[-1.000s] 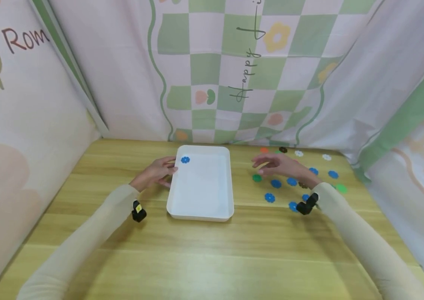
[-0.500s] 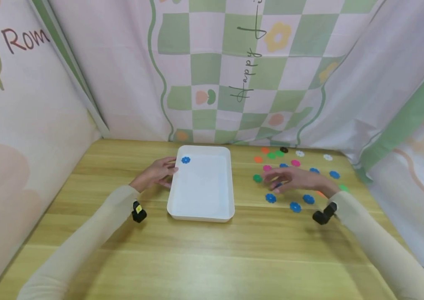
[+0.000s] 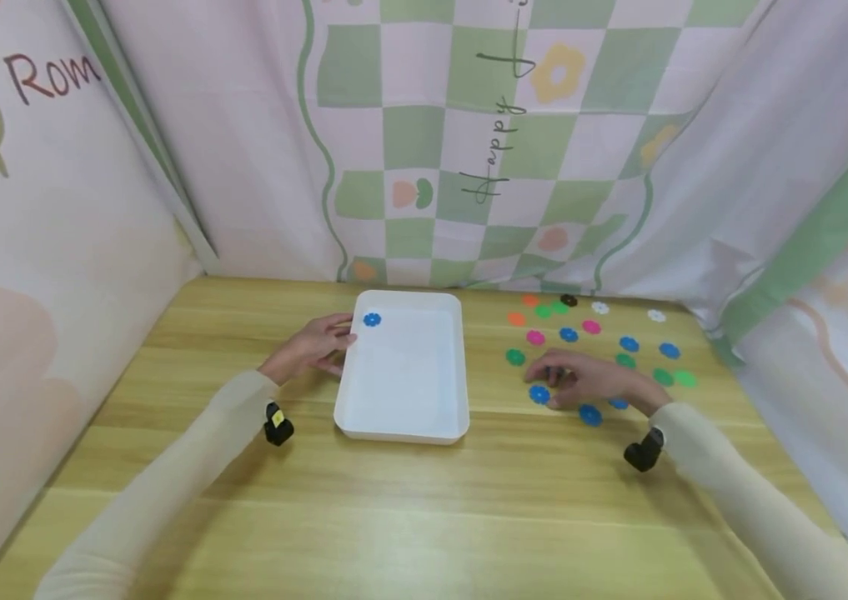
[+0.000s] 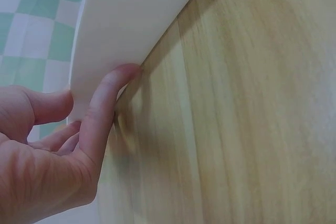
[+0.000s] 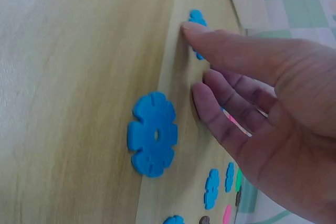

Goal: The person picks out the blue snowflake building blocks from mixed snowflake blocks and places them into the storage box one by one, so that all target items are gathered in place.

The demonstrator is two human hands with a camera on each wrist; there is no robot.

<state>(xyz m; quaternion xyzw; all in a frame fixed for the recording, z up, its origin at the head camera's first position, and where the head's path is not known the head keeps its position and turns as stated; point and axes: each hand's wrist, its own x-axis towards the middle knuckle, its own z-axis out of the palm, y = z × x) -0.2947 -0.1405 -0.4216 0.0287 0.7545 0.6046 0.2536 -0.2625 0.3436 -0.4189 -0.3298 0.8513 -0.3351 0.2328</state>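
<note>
On the left, my left hand (image 3: 313, 343) holds the side of a shallow white tray (image 3: 461, 367). The left wrist view shows the thumb at the tray's rim and a finger (image 4: 102, 106) bent against its wall near the table. A blue flower-shaped plastic piece (image 3: 372, 319) lies in the tray's far left corner. My right hand (image 3: 589, 377) is low over the table, its thumb and fingers spread around another blue flower-shaped piece (image 3: 539, 394). In the right wrist view the thumb partly covers that piece (image 5: 197, 17), while a larger-looking blue piece (image 5: 153, 135) lies nearby.
Several flower-shaped pieces lie scattered on the wooden table (image 3: 393, 517) at the right, including a green one (image 3: 515, 357), a pink one (image 3: 535, 337), a white one (image 3: 656, 316) and a dark brown one (image 3: 569, 300). A patterned curtain (image 3: 469, 142) hangs behind the table.
My right hand has come down toward the near side, first shifting right, and its fingertips now surround a blue piece. The left hand and the tray have stayed put.
</note>
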